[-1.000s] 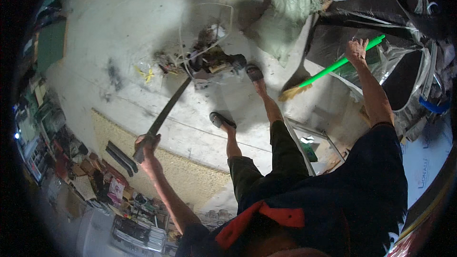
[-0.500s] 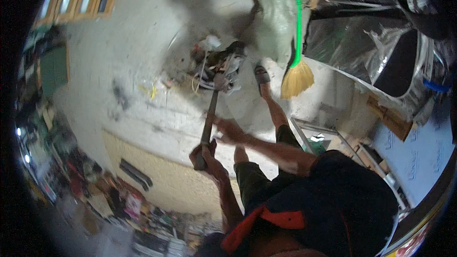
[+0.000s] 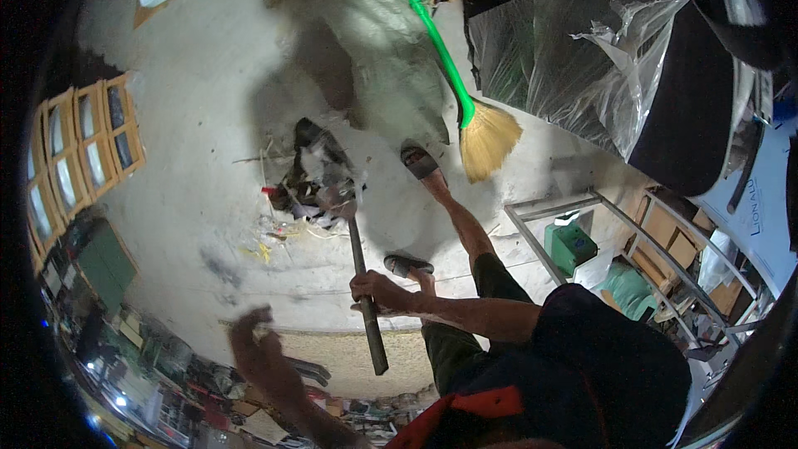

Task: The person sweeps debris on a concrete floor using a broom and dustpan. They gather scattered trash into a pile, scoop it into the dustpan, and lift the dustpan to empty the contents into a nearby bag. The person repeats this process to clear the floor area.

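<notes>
A long-handled tool [image 3: 359,258] with a dark shaft slants down to a pile of rubbish [image 3: 312,179] on the grey floor. Its head lies against the rubbish and its shape is hard to make out. My right hand [image 3: 382,293] is closed round the shaft, partway along it. The shaft's near end sticks out below that hand. Off to the left, my left hand [image 3: 264,355] is raised with its fingers apart, holding nothing. The pile holds dark scraps, pale sheets and thin strips.
A broom [image 3: 490,137] with a green handle [image 3: 432,33] stands right of the pile, by a pale sack [image 3: 391,66]. My sandalled foot [image 3: 418,160] is close by. A metal frame [image 3: 540,212] is at right, a tan board [image 3: 332,349] nearer, wooden-framed panels [image 3: 87,150] at left.
My left hand has let go of the shaft's end and swung left. My right hand now grips the shaft. The whole view has shifted, with the pile now further left.
</notes>
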The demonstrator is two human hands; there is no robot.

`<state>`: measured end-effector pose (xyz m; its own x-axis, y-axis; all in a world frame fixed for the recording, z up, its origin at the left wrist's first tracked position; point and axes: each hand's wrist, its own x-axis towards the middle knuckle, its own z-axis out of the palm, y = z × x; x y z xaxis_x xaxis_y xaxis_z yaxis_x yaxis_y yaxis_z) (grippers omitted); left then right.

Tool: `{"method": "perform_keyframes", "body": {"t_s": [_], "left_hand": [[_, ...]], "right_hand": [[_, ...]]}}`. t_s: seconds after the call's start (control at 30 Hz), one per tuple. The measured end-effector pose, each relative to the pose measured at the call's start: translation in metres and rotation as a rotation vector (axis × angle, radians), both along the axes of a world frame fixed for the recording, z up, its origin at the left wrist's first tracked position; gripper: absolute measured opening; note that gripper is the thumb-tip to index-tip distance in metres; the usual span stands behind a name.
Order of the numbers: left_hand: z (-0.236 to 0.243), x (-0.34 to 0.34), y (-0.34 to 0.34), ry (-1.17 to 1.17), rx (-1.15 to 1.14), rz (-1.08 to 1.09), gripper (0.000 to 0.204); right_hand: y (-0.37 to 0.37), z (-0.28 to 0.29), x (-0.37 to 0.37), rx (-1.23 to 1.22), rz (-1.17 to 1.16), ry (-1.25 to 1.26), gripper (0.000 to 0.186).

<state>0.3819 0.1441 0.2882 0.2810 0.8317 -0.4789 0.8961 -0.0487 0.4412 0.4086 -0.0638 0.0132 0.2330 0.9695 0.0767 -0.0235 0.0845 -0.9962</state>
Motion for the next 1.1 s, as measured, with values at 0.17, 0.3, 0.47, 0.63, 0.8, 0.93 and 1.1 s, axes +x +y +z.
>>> {"method": "perform_keyframes", "body": {"t_s": [0.17, 0.3, 0.47, 0.63, 0.8, 0.93, 1.1], "left_hand": [[-0.212, 0.231, 0.024, -0.584, -0.61, -0.304, 0.03], [-0.413, 0.388, -0.01, -0.419, -0.93, -0.187, 0.033], [-0.58, 0.455, -0.051, -0.378, -0.965, 0.327, 0.047], [-0.666, 0.46, -0.058, -0.551, -0.998, 0.499, 0.046], [-0.627, 0.485, -0.075, -0.546, -0.082, -0.062, 0.018], [-0.552, 0.515, -0.026, -0.58, 0.652, -0.528, 0.027], [-0.499, 0.515, 0.152, 0.004, 0.966, -0.289, 0.063]], "right_hand": [[-0.011, -0.024, 0.034, -0.106, 0.147, 0.063, 0.03], [-0.028, -0.062, 0.031, -0.162, 0.218, 0.211, 0.023], [-0.036, -0.105, 0.04, -0.126, 0.361, -0.091, 0.026], [-0.051, -0.083, 0.1, -0.177, 0.363, 0.017, 0.035], [-0.045, -0.058, 0.14, -0.27, 0.252, 0.014, 0.02], [-0.038, -0.061, 0.146, -0.257, 0.331, -0.016, 0.015], [-0.039, -0.065, 0.143, -0.211, 0.383, 0.021, 0.019]]}}
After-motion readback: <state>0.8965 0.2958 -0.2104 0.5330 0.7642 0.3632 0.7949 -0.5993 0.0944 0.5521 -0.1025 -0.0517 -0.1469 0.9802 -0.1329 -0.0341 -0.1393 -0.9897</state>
